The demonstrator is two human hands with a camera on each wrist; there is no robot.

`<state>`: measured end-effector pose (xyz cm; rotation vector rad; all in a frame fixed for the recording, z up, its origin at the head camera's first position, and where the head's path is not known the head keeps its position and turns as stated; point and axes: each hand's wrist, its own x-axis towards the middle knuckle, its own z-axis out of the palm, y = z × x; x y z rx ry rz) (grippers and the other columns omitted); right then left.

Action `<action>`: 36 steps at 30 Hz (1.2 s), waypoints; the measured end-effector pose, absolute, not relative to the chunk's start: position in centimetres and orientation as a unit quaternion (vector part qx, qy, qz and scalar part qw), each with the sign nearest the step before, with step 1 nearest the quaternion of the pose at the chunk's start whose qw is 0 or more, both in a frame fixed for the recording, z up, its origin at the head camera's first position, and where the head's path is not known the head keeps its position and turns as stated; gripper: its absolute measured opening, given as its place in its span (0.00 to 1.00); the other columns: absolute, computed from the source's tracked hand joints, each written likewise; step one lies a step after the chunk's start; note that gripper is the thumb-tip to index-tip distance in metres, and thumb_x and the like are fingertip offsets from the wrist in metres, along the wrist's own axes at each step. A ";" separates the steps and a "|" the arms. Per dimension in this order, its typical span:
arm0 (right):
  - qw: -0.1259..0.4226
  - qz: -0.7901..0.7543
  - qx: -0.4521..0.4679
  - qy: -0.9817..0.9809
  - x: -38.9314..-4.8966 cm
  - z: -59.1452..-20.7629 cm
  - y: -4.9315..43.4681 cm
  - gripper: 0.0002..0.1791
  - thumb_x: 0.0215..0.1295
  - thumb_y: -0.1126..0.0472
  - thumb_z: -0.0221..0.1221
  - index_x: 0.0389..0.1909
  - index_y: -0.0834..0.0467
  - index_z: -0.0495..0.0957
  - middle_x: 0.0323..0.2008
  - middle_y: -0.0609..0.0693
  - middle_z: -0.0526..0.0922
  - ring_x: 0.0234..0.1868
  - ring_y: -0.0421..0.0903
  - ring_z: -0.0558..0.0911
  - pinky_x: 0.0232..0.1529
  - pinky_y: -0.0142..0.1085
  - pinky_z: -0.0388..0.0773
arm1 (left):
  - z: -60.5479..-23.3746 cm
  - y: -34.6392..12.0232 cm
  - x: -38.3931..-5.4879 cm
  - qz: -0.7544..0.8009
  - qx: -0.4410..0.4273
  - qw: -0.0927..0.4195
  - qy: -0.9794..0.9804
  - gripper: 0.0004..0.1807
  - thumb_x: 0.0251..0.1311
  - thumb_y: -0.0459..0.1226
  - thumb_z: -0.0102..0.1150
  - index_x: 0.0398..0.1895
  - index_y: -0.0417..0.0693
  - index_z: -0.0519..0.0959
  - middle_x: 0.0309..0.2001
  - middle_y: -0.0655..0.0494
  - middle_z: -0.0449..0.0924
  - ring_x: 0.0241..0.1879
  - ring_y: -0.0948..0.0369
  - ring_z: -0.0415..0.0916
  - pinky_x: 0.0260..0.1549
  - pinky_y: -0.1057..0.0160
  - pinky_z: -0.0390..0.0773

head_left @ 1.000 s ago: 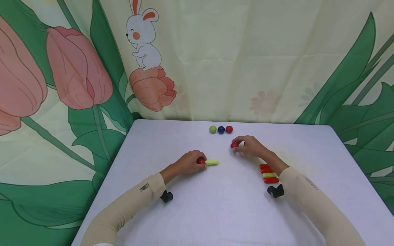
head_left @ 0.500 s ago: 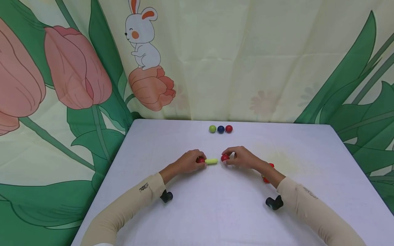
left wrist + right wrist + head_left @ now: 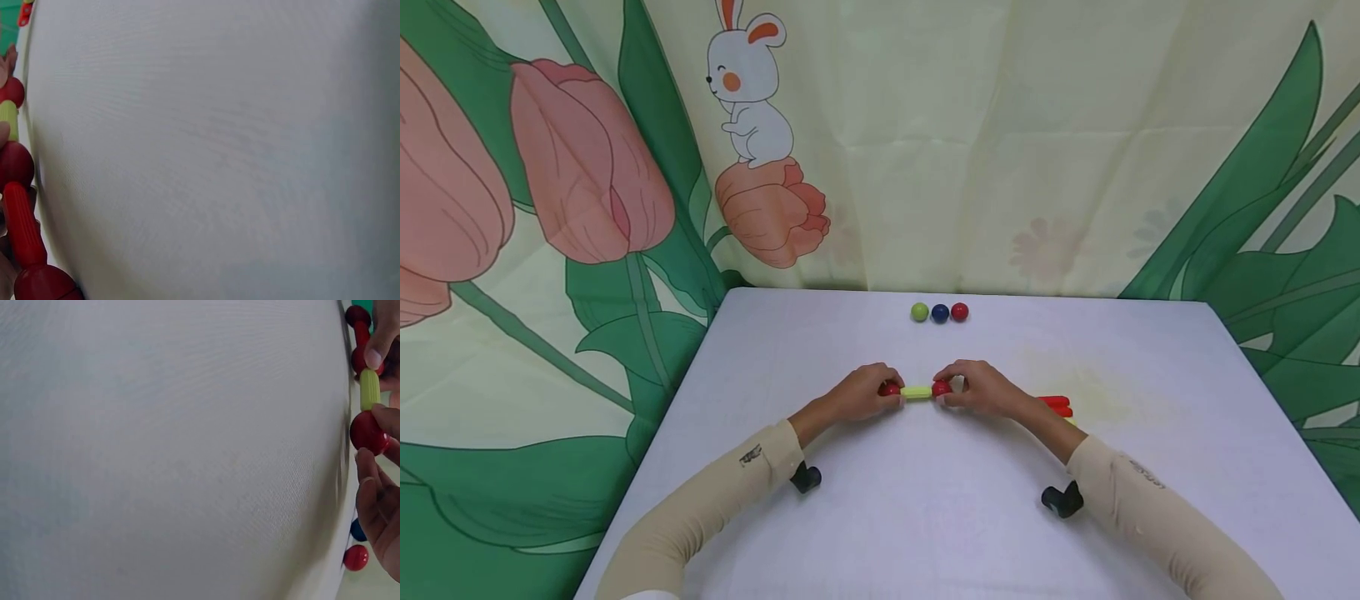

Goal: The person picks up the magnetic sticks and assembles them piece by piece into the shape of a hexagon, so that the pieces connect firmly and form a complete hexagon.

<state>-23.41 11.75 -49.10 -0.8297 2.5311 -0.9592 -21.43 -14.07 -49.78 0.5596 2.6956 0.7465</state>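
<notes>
My left hand grips a red ball that joins a yellow-green ridged rod to a red rod. Another red ball caps the far end of that red rod, which the hand hides in the head view. At the right end of the yellow-green rod, my right hand pinches a third red ball between thumb and fingers. Ball and rod end meet in the right wrist view, so the pieces form one line close over the white table.
A green ball, a blue ball and a red ball sit in a row near the table's back edge. Beneath the right forearm, partly covered, lie red rods and a yellow-green one. A printed curtain hangs behind.
My right hand has brought its red ball leftward and toward me, up against the yellow-green rod's free end. The left hand has stayed nearly still. The forearm now covers part of the loose rods.
</notes>
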 end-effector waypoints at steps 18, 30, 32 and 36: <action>0.173 -0.346 -0.284 0.878 -23.8 -49.5 13.0 0.23 0.61 0.58 0.70 0.58 0.56 0.80 0.46 0.50 0.85 0.40 0.44 0.76 0.35 0.31 0.77 | -49.9 -14.1 -21.6 0.258 0.198 0.145 0.934 0.17 0.64 0.45 0.67 0.52 0.49 0.82 0.43 0.57 0.79 0.41 0.61 0.73 0.39 0.67 0.77; 0.177 -0.355 -0.281 0.874 -23.6 -49.4 13.0 0.23 0.62 0.59 0.69 0.58 0.56 0.81 0.46 0.50 0.85 0.36 0.44 0.76 0.33 0.31 0.75 | -49.9 -13.6 -22.3 0.254 0.218 0.139 0.932 0.20 0.61 0.46 0.69 0.53 0.49 0.81 0.43 0.59 0.80 0.42 0.63 0.73 0.41 0.69 0.77; 0.176 -0.357 -0.284 0.872 -23.6 -49.5 13.0 0.23 0.62 0.60 0.69 0.59 0.56 0.80 0.47 0.51 0.85 0.36 0.44 0.76 0.33 0.31 0.75 | -49.8 -13.3 -22.3 0.254 0.223 0.140 0.931 0.20 0.61 0.46 0.69 0.54 0.49 0.81 0.43 0.59 0.80 0.41 0.64 0.74 0.42 0.69 0.77; 0.174 -0.363 -0.286 0.870 -23.5 -49.6 12.9 0.23 0.62 0.60 0.69 0.59 0.56 0.80 0.47 0.51 0.85 0.38 0.44 0.77 0.34 0.31 0.76 | -49.4 -12.7 -22.4 0.255 0.228 0.146 0.928 0.21 0.62 0.46 0.68 0.55 0.48 0.81 0.45 0.58 0.81 0.41 0.64 0.75 0.43 0.69 0.78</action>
